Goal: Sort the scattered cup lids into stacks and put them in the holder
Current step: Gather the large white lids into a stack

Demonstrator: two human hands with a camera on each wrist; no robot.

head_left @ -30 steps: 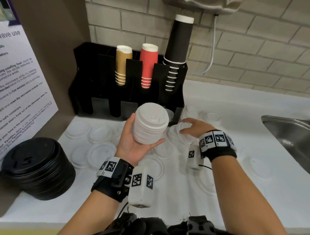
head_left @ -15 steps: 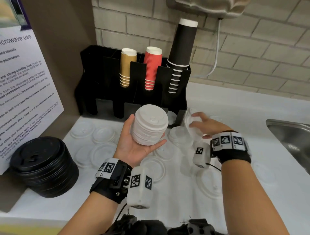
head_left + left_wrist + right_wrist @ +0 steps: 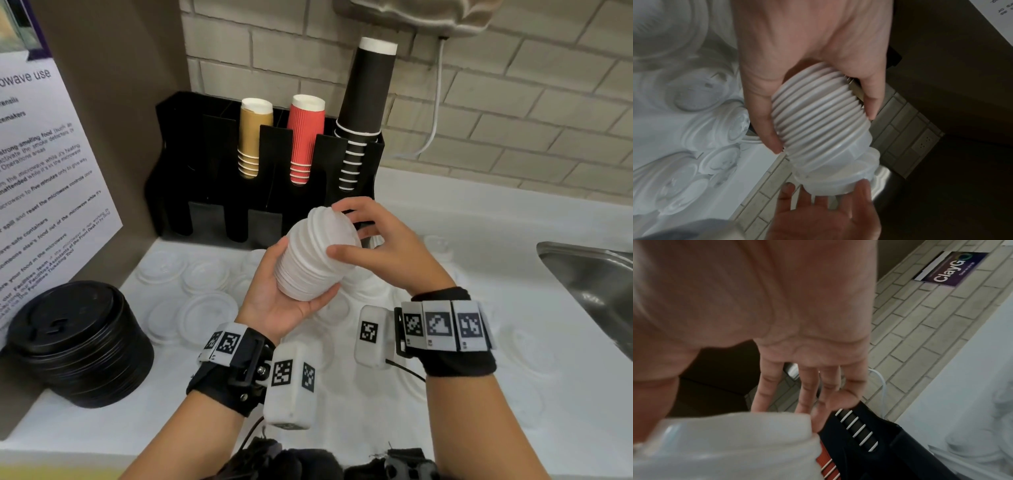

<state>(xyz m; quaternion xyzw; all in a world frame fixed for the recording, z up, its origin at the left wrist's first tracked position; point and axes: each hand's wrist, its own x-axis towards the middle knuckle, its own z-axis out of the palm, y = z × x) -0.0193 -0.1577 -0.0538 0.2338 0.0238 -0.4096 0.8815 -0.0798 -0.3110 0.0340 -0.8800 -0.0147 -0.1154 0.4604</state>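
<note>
White counter (image 3: 513, 260): left hand (image 3: 284, 301) gripping ribbed white plastic lid stack (image 3: 315, 260); right hand (image 3: 387, 250), fingers spread, capping top. Best press squarely.

Read "owave use", "five minutes", "food out of the microwave" on white printed notice (image 3: 51, 171) at my left. Dark purple wall sticker (image 3: 953, 269) on brick tiles said "ClayGo".
</note>
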